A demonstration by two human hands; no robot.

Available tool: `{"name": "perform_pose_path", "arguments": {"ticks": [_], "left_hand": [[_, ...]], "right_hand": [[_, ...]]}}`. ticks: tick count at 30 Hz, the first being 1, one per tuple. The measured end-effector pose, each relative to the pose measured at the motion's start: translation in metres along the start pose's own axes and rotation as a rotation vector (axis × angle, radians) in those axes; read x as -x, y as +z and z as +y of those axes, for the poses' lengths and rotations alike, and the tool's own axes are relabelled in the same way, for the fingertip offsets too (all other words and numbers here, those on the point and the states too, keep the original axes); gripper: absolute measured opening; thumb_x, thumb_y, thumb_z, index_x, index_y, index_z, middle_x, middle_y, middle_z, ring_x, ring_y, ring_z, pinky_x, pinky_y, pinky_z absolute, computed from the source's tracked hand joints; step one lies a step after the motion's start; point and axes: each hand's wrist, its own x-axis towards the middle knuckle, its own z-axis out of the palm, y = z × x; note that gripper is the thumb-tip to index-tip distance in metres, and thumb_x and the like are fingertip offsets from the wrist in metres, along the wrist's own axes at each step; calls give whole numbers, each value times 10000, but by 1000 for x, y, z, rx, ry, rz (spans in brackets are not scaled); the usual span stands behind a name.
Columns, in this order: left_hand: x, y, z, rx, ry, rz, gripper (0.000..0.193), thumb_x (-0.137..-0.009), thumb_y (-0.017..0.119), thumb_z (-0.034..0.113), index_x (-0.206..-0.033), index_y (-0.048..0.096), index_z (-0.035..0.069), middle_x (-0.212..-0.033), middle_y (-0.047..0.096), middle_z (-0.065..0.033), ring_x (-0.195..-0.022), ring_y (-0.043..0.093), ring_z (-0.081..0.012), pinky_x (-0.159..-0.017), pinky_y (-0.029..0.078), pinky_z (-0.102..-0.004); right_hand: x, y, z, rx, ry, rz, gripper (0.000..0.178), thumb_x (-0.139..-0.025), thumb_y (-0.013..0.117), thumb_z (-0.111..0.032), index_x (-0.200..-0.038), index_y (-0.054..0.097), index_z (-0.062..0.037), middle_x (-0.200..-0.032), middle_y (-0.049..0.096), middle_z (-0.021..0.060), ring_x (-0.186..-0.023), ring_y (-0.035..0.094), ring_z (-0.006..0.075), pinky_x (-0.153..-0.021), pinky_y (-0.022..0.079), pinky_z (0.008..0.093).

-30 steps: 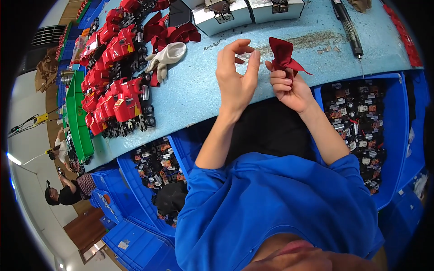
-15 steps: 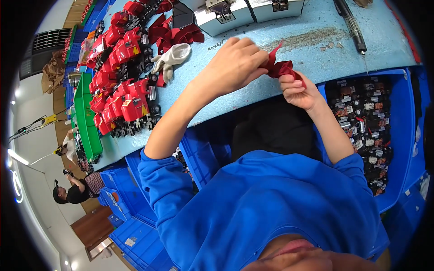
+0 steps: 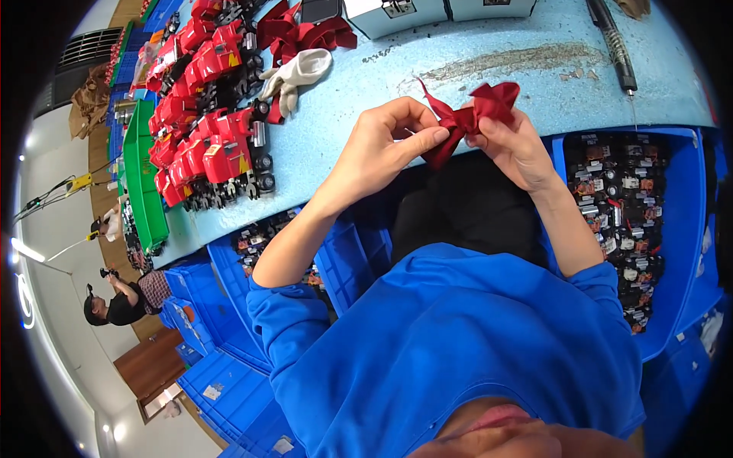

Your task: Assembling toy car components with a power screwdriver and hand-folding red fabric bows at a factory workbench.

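Note:
A dark red ribbon bow (image 3: 460,118) is held over the table's near edge, its loops spread and one thin tail pointing up. My left hand (image 3: 382,149) pinches the ribbon at the left, thumb and forefinger together by the lower loop. On the other side, my right hand (image 3: 519,153) grips the bow near its knot, with a wide loop standing above the fingers. More dark red ribbon (image 3: 305,37) lies in a heap farther off at the left. Beside that heap is a white glove (image 3: 305,69).
Red toy trucks (image 3: 221,156) crowd the left of the light blue table (image 3: 366,84), beside a green tray (image 3: 145,202). A black electric screwdriver (image 3: 615,49) lies far right. Blue bins (image 3: 679,221) of small parts flank my lap. Another person (image 3: 126,301) stands in the left background.
My left hand has dropped down and left from above the ribbon to its side. The bunched ribbon now shows as a spread bow. My right hand has shifted slightly.

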Motion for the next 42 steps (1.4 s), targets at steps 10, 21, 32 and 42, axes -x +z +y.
{"name": "perform_pose_path", "arguments": {"ticks": [10,21,32,42], "left_hand": [[2,26,-12,-545,499,354,122,-678,686,60,-773,624,15,-857,584,-77,-810,529,-244,-702,434,-328],[-12,31,-22,-1177,1045,395,214,-602,580,62,-803,577,-12,-957,537,-105,-914,516,-247,-706,437,-345],[-9,21,-8,-207,147,245,92,-840,549,79,-849,544,-12,-687,538,-34,-624,484,-94,-584,407,-235],[-4,16,-10,-557,552,327,92,-735,636,64,-813,607,25,-736,598,-61,-733,508,-222,-644,413,-304]], "right_hand": [[-1,2,13,-225,-37,129,150,-874,515,-110,-980,567,-16,-883,608,52,-750,582,107,-687,484,234],[-2,4,27,-192,-58,265,160,-868,538,-123,-1002,551,-37,-900,600,39,-743,566,91,-672,464,215],[0,4,14,-30,-156,128,154,-866,534,-98,-1003,536,-28,-867,590,48,-671,549,108,-568,417,217],[4,6,10,168,-199,159,264,-783,631,-77,-1023,541,-11,-965,587,60,-898,556,128,-814,429,270]]}}
